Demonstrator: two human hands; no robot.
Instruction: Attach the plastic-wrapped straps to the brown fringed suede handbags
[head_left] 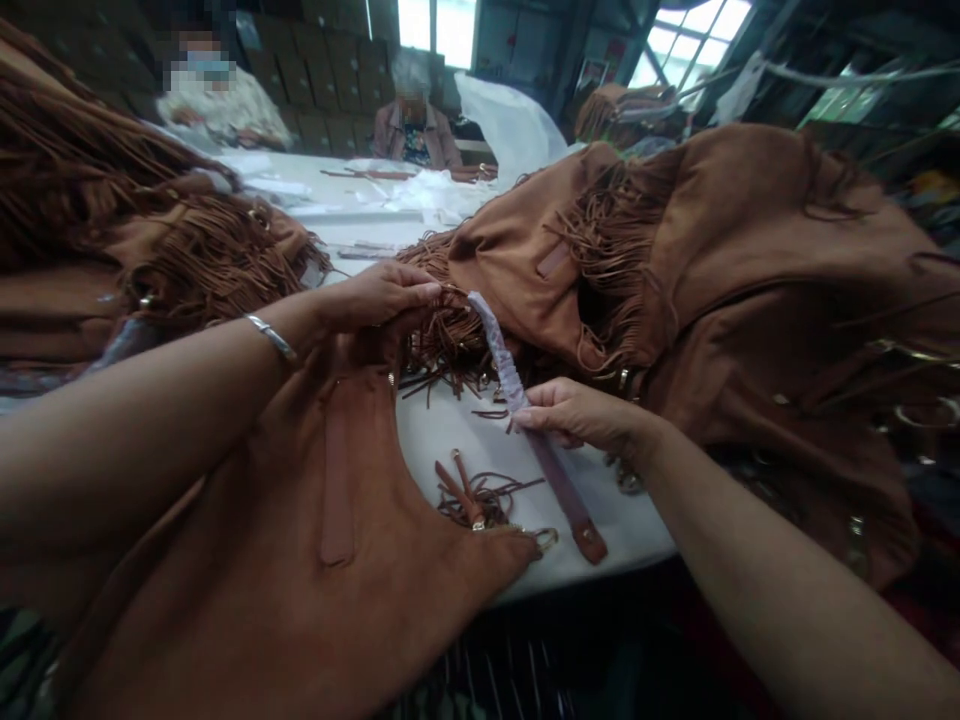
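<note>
A brown bag strap (555, 475) in a crinkled clear plastic sleeve (502, 352) slants across the middle of the head view. My right hand (581, 412) pinches it partway down, where the sleeve is bunched. At the strap's upper end, my left hand (390, 292) has its fingers closed on a thin brown end piece. The strap's lower tip, with a small metal stud, is bare of plastic. Under my left arm lies a brown suede-like bag (300, 600) with a curved opening and a metal ring (546, 540). A fringe tassel (480, 495) rests beside it.
Fringed brown bags (735, 260) are piled at the right, with more fringed bags (172, 250) at the left. White wrapping (431, 195) lies farther back on the white table (630, 540). Two people (416, 130) sit across the table, near stacked boxes (330, 70).
</note>
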